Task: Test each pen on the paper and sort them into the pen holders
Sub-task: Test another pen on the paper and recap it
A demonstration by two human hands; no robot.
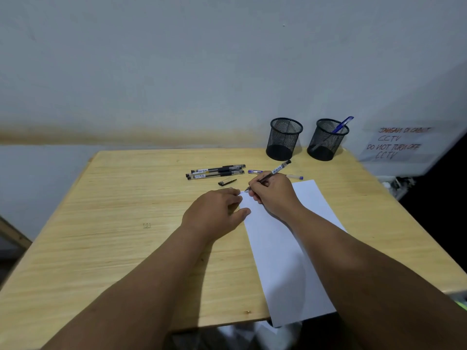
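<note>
My right hand (pixel 274 195) grips an uncapped black pen (pixel 276 170) with its tip on the far left corner of the white paper (pixel 283 248). My left hand (pixel 217 213) presses flat on the paper's left edge, fingers fairly straight. A loose black cap (pixel 227 182) lies just beyond my hands. Two capped black pens (pixel 216 172) lie side by side on the table. Blue-capped pens (pixel 254 172) lie behind my right hand, partly hidden. At the back stand two black mesh holders: the left holder (pixel 284 138) looks empty, the right holder (pixel 327 140) contains a blue pen (pixel 340 126).
The wooden table (pixel 126 223) runs up to a pale wall. The paper overhangs the table's near edge. A handwritten CCTV notice (pixel 396 145) hangs at the right, past the table's edge. A dark gap lies to the right of the table.
</note>
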